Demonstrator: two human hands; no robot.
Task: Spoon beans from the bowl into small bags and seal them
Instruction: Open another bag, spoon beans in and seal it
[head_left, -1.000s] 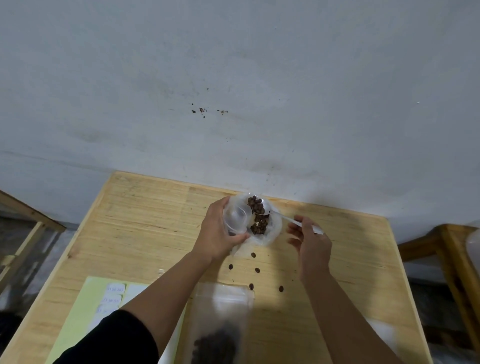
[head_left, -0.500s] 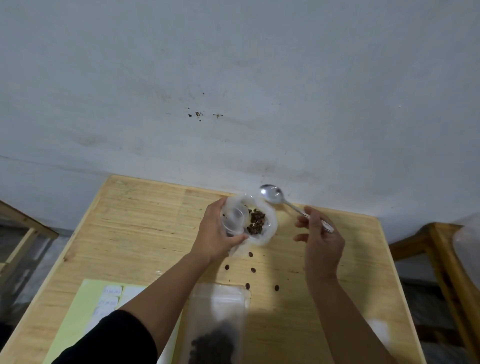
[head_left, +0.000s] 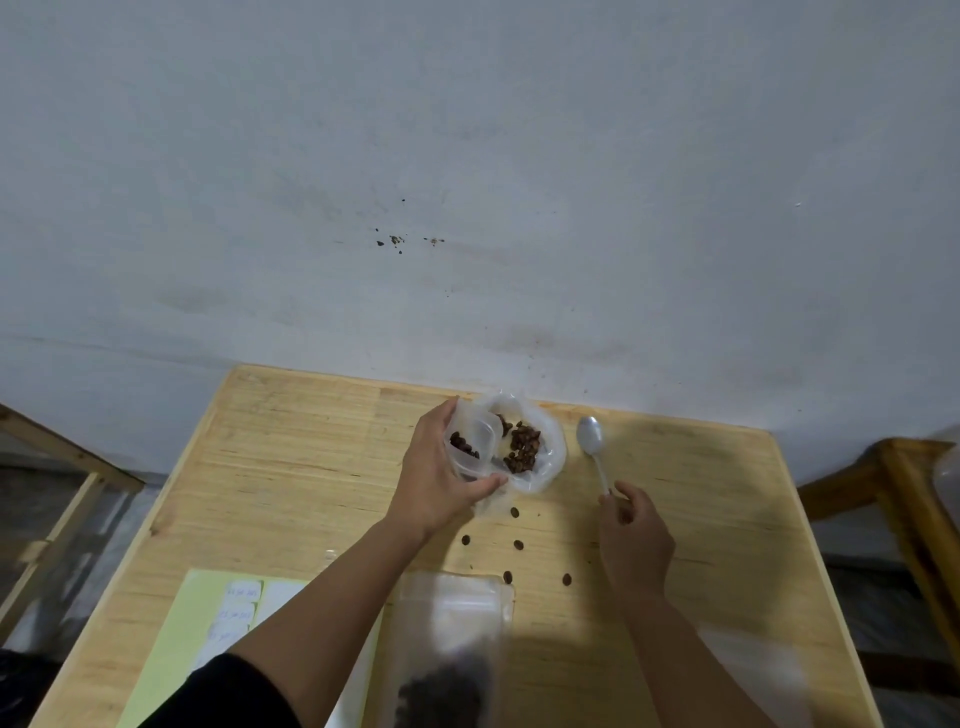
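Gripping bowl (head_left: 470, 449), left hand (head_left: 441, 480); right hand (head_left: 635, 535) pinching spoon (head_left: 592, 447)

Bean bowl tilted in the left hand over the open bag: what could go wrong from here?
1. The left hand tips the clear bowl at the small bag, whose mouth looks loose; more beans could miss, like the loose beans on the table.
2. The right hand holds the spoon by its handle tip only; it may slip.

A plain indoor workroom: a bare wooden table (head_left: 291, 467) against a stained, grey-white plaster wall (head_left: 467, 182).
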